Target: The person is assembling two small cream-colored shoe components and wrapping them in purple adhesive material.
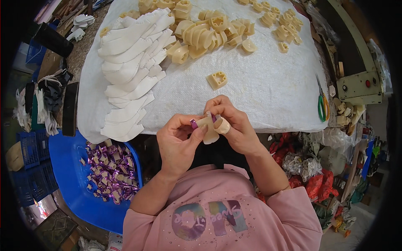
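pink shirt [222, 195], left grip [178, 138] and right grip [238, 127] narrowed, pinching a cream-and-purple piece [210, 134]

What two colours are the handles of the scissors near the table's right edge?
The scissors handles are green and orange, seen best in the head view.

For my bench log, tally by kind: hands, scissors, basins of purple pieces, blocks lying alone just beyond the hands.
Left hand and right hand: 2
Green-and-orange-handled metal scissors: 1
Blue plastic basin of shiny purple pieces: 1
Hollow cream plastic block: 1
Total: 5
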### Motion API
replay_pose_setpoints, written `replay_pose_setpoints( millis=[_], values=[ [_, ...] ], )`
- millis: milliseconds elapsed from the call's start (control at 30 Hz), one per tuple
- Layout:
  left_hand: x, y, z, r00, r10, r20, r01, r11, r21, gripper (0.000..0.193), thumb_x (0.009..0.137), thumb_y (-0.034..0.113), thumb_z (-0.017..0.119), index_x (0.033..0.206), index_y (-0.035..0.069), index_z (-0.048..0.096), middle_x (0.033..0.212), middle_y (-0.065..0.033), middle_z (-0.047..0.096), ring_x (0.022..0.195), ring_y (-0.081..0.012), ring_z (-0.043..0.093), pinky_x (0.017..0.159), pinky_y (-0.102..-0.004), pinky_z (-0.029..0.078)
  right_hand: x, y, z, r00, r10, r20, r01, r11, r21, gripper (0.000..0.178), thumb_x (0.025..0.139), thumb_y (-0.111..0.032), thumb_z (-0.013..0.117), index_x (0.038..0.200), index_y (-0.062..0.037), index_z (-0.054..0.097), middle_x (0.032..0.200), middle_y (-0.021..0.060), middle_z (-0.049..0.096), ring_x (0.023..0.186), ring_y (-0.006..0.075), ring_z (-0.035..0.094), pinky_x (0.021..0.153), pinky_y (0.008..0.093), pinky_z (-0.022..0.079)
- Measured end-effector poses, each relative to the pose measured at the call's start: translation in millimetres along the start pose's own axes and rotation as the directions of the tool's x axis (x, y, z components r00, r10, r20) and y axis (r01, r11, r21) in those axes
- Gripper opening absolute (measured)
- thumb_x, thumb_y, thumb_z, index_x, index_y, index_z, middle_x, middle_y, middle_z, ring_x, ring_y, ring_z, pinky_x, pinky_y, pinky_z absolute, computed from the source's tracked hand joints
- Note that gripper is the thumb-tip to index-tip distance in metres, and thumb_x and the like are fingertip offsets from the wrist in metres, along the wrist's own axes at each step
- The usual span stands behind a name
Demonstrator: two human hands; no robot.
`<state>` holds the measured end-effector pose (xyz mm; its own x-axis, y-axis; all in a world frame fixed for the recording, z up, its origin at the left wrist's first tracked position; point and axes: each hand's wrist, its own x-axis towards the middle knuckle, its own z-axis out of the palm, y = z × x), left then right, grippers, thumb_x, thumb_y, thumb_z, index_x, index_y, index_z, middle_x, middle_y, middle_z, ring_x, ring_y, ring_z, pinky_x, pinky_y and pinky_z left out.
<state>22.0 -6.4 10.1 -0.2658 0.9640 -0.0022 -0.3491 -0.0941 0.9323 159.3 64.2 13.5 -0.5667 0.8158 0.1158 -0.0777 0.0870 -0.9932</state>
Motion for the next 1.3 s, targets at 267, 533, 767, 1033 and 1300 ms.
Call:
replay_pose_setpoints(
  millis=[267, 533, 767, 1033, 1300],
  values=[
    [-1.2, 1.3, -1.6, 0.95, 0.298, 0.096, -0.305, 0.813, 0.496, 0.017, 0.081, 0.012, 0.069, 0.091, 0.0, 0.061, 0.101, -0.0124, 0.057, 0.095, -0.0162, 0.054, 0.08, -0.0287, 0.045, -6.2, -1.5, 0.0, 0.939, -0.345, -0.003, 0.295, 0.808, -0.51, 0.015, 0.08, -0.017, 0.065, 0.081, -0.0087, 0.052, 0.09, 0.0029, 0.051, 0.09, 0.0192, 0.044, 0.084, 0.0314, 0.034],
    [7.5, 1.5, -9.2, 0.781, 0.537, 0.318, -0.616, 0.575, 0.539, 0.017, 0.067, -0.001, 0.071, 0.08, 0.008, 0.065, 0.097, -0.0078, 0.057, 0.092, -0.0257, 0.052, 0.073, -0.0322, 0.042, -0.1, -8.1, -18.6, 0.963, 0.226, 0.145, -0.256, 0.937, 0.237, 0.033, 0.077, -0.013, 0.07, 0.106, -0.0013, 0.057, 0.105, 0.008, 0.059, 0.096, 0.0158, 0.058, 0.086, 0.0309, 0.044],
    [-2.2, 1.2, -9.3, 0.953, 0.128, 0.275, -0.166, 0.979, 0.119, 0.054, 0.091, 0.039, 0.047, 0.123, -0.003, 0.046, 0.117, -0.0133, 0.049, 0.098, -0.0214, 0.051, 0.089, -0.0324, 0.041, 2.9, -14.2, -20.8, 0.963, -0.256, 0.088, 0.269, 0.943, -0.195, 0.039, 0.071, -0.01, 0.074, 0.106, -0.0041, 0.058, 0.091, 0.0068, 0.063, 0.085, 0.0191, 0.06, 0.077, 0.0308, 0.047],
    [-6.5, 1.4, 0.4, 0.938, -0.197, 0.285, 0.216, 0.976, -0.037, 0.056, 0.088, 0.02, 0.034, 0.139, -0.001, 0.021, 0.111, -0.012, 0.05, 0.088, -0.0153, 0.054, 0.076, -0.0282, 0.046, -11.5, -5.1, 5.1, 0.944, -0.309, 0.118, 0.331, 0.88, -0.341, 0.041, 0.073, -0.015, 0.074, 0.11, -0.0097, 0.057, 0.106, 0.0093, 0.053, 0.092, 0.0267, 0.048, 0.082, 0.0373, 0.04],
    [-9.9, -2.1, 11.2, 0.963, 0.021, 0.268, -0.01, 0.999, -0.043, 0.069, 0.095, 0.05, 0.029, 0.136, -0.004, 0.017, 0.098, -0.0122, 0.051, 0.066, -0.0107, 0.054, 0.056, -0.0212, 0.045, 2.5, -12.9, 1.0, 0.92, 0.297, 0.257, -0.365, 0.887, 0.284, 0.023, 0.092, -0.027, 0.051, 0.098, -0.0049, 0.056, 0.106, 0.0103, 0.049, 0.063, 0.01, 0.057, 0.039, 0.0178, 0.047]
  ],
)
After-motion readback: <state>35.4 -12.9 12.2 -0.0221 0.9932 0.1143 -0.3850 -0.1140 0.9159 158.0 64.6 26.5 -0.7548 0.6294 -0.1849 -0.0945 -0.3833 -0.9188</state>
